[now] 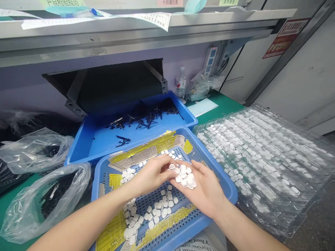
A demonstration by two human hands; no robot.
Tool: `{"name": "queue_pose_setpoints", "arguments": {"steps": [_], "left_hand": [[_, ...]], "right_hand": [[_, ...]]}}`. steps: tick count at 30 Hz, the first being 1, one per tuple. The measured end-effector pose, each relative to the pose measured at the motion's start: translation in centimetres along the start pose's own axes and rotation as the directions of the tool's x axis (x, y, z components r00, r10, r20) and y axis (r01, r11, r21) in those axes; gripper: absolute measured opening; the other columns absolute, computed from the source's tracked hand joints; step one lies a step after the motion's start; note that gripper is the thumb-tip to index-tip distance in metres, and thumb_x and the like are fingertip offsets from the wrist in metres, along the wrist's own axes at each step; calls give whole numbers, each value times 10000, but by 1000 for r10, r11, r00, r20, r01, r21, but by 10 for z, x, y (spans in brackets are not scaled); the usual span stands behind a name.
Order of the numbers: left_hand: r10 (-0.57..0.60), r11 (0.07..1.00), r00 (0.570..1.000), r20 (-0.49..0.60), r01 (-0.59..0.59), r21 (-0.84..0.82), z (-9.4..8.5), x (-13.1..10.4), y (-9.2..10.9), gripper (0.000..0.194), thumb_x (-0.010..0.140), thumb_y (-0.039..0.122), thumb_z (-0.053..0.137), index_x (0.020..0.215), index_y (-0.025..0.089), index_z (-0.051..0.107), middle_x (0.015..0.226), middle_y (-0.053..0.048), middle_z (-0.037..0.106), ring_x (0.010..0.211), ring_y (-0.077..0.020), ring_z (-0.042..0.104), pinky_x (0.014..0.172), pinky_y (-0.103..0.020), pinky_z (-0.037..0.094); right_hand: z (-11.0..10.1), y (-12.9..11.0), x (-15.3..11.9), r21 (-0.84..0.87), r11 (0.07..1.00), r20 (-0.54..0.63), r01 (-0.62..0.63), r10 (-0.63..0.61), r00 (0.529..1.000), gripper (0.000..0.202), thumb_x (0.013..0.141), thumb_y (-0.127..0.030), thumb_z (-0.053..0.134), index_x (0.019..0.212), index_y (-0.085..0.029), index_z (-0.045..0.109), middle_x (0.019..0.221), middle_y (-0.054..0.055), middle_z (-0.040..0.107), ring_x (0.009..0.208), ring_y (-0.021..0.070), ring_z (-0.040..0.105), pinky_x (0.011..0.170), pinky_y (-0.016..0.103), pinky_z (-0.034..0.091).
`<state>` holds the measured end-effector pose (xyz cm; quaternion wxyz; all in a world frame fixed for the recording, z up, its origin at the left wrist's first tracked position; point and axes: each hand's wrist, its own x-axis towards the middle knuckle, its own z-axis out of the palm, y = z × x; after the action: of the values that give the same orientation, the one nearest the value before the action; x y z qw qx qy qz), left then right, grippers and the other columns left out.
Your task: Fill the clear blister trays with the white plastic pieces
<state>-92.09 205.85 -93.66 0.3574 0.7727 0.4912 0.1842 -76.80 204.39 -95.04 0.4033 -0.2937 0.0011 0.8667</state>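
Observation:
Small white rounded-square pieces (185, 177) lie heaped in the palm of my right hand (205, 188), which is turned up and cupped around them. The fingers of my left hand (154, 174) are pinched on a white piece at the heap's left edge. Both hands are above a blue perforated basket (230, 188) with yellow and printed labels stuck inside. More white pieces (164, 205) lie scattered on the basket's floor, with others along its left side and behind my hands.
Behind the basket stands a blue tray (99, 139) with black parts, under a dark chute (115, 82). Clear trays of white pieces (264, 157) are stacked at right. Plastic bags (26, 209) with black parts lie left; a bottle (180, 83) stands at the back.

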Motion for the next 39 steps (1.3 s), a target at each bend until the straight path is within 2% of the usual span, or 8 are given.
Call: {"name": "queue_pose_setpoints", "arguments": {"steps": [4, 7, 10, 12, 15, 20, 30, 39], "left_hand": [[-90, 937, 989, 114, 123, -326, -6, 0, 0, 138, 757, 313, 490, 800, 181, 489, 710, 15, 503, 605, -95, 434, 539, -226, 336], [-117, 729, 972, 204, 223, -646, -11, 2, -2, 148, 773, 317, 461, 797, 177, 418, 681, 9, 511, 541, -75, 425, 457, -196, 310], [-121, 578, 972, 200, 233, -782, -14, 4, -3, 130, 747, 270, 472, 773, 192, 371, 715, 6, 488, 571, -85, 443, 391, -172, 266], [-146, 688, 978, 152, 210, -695, -14, 3, -2, 137, 735, 277, 491, 767, 197, 385, 669, 35, 426, 544, -71, 410, 394, -171, 255], [-93, 957, 995, 45, 102, -271, -7, -1, 1, 236, 694, 369, 565, 831, 206, 464, 607, 57, 390, 535, -73, 382, 464, -197, 292], [118, 985, 993, 31, -121, 123, 8, -4, 0, 407, 687, 442, 562, 1018, 234, 451, 895, -10, 559, 729, -144, 499, 603, -258, 384], [181, 937, 983, -35, -162, 310, 12, -2, -1, 154, 839, 265, 337, 860, 188, 470, 766, -5, 567, 618, -104, 487, 536, -229, 360], [-36, 997, 995, -89, 41, 60, 5, -1, 4, 159, 811, 261, 360, 711, 179, 452, 585, 42, 515, 503, -72, 423, 450, -196, 296]], "right_hand": [[-1, 0, 1, 12, 1000, 0, -9, 9, 1000, 327, 772, -305, 390, 995, -96, 507, 880, 100, 583, 775, 164, 542, 801, 339, 382], [-1, 0, 1, 31, 1000, 40, -5, 4, 999, 350, 772, -305, 381, 1009, -73, 493, 875, 117, 576, 812, 183, 538, 804, 331, 374], [0, 0, 0, 41, 999, 60, -7, 5, 998, 361, 775, -306, 369, 1018, -66, 486, 890, 125, 569, 849, 194, 534, 808, 326, 369], [0, 0, 0, 42, 999, 53, -10, 8, 999, 349, 778, -307, 365, 1004, -75, 496, 898, 120, 567, 865, 192, 529, 809, 323, 369], [-1, 1, 0, 29, 1000, 100, -11, 8, 995, 341, 790, -310, 336, 977, -88, 516, 906, 114, 569, 848, 179, 527, 792, 323, 377], [-2, 2, 2, -15, 1000, 191, 2, 1, 982, 341, 806, -309, 303, 937, -106, 544, 868, 85, 576, 753, 140, 523, 740, 291, 392], [0, 1, 1, -26, 1000, 214, 14, -8, 977, 245, 792, -184, 378, 977, -167, 537, 970, 48, 581, 920, 144, 515, 833, 327, 375], [-2, 4, 2, -38, 999, 226, -14, 22, 974, 245, 795, -190, 408, 995, -149, 543, 996, 61, 585, 996, 156, 498, 893, 337, 349]]}}
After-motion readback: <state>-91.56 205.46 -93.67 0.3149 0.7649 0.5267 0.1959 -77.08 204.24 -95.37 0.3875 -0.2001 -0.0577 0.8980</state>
